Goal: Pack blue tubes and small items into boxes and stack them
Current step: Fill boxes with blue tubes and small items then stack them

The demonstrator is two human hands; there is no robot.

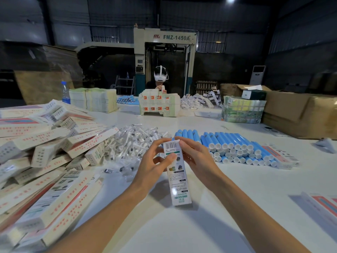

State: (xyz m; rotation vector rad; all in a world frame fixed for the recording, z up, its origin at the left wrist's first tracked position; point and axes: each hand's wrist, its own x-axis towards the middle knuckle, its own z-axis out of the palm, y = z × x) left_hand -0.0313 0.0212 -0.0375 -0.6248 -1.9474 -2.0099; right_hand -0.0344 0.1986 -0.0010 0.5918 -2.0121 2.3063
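Observation:
A long white carton (179,181) with a barcode end and green print stands tilted above the white table (237,189). My left hand (155,161) grips its upper part from the left, thumb across the front. My right hand (197,156) holds the top end from the right, fingertips at the barcode flap. Behind the hands lies a heap of small items in clear wrappers (131,143). To the right, blue tubes with white caps (235,147) lie in stacked rows.
A large pile of packed cartons (45,152) fills the left side. Flat carton blanks (322,205) lie at the right edge. Across the table another person (160,79) handles cartons (158,105); bundles, a bottle (65,92) and brown boxes (300,114) stand at the back.

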